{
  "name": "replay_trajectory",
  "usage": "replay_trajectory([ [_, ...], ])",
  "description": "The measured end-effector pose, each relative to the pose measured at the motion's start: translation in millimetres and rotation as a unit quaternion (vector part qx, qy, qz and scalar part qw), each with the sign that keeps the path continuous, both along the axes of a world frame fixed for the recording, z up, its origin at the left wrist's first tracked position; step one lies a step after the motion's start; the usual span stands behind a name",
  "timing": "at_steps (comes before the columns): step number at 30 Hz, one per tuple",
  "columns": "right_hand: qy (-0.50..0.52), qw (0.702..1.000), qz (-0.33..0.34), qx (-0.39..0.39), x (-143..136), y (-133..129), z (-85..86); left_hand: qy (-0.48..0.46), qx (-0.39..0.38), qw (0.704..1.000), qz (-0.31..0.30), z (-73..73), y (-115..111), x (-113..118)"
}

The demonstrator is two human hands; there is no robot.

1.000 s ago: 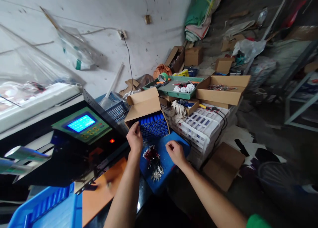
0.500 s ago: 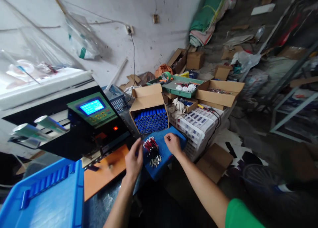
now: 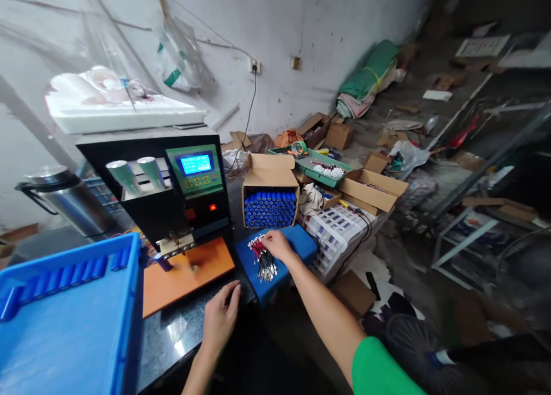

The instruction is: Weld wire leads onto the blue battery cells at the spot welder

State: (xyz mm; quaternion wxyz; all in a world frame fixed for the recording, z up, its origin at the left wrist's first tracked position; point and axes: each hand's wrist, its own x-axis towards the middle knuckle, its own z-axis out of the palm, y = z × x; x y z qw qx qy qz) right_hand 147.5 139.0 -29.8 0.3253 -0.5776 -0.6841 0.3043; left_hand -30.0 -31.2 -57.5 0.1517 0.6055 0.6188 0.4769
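The fingertips of my right hand [image 3: 278, 244] are pinched at the white-connector end of a bundle of red and black wire leads [image 3: 264, 262]. That bundle lies on a blue cloth-like cover [image 3: 297, 243]; its other ends are bare metal. Lower down, by the front edge of the dark table, my left hand [image 3: 220, 314] hovers half-curled, thumb and fingers slightly apart, with nothing visible in it. A blue cylindrical cell [image 3: 162, 262] stands under the head of a black spot-welding machine [image 3: 200, 211] with a lit screen, at the edge of an orange board [image 3: 193, 274].
Several blue cells line one side of a blue tray [image 3: 133, 291] at left. An open carton [image 3: 270, 177] of stacked blue cells stands behind the wires. To its right are a white plastic basket [image 3: 331, 228] and a green tray [image 3: 318, 171]. A steel jug [image 3: 77, 202] stands behind the blue tray.
The view has turned left. My right hand has moved left onto the connector end of the wire bundle, while my left hand has drawn back from beside the bundle towards the table edge.
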Motion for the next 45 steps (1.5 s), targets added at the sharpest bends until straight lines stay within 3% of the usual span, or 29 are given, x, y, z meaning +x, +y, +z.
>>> replay_trajectory([
  [6,-0.129,0.992,0.003,0.013,-8.3,-4.8,-0.5,-0.034,0.009,0.999,-0.002,-10.6,-0.8,-0.5],
  [10,-0.156,0.987,0.012,0.029,-9.0,-4.2,-4.3,-0.048,0.012,0.999,-0.004,-14.9,-1.6,-0.4],
  [13,-0.108,0.994,0.002,0.036,-6.4,-3.0,-11.7,-0.05,0.016,0.999,-0.004,-14.3,-2.8,-0.6],
  [19,0.081,0.997,0.001,-0.013,0.9,1.5,-25.6,-0.045,0.025,0.999,-0.006,-11.6,-3.8,-0.3],
  [31,0.224,0.97,-0.008,-0.091,0.9,-6.0,-27.8,-0.027,0.016,0.999,0.006,-15.8,-2.5,-2.8],
  [38,0.286,0.953,-0.014,-0.101,2.9,-11.4,-17.5,-0.033,0.021,0.999,0.005,-13.1,-1.9,-2.1],
  [45,0.365,0.931,-0.024,-0.016,3.3,-4.7,21.7,-0.055,0.013,0.998,0.007,-8.1,-2.6,-1.5],
])
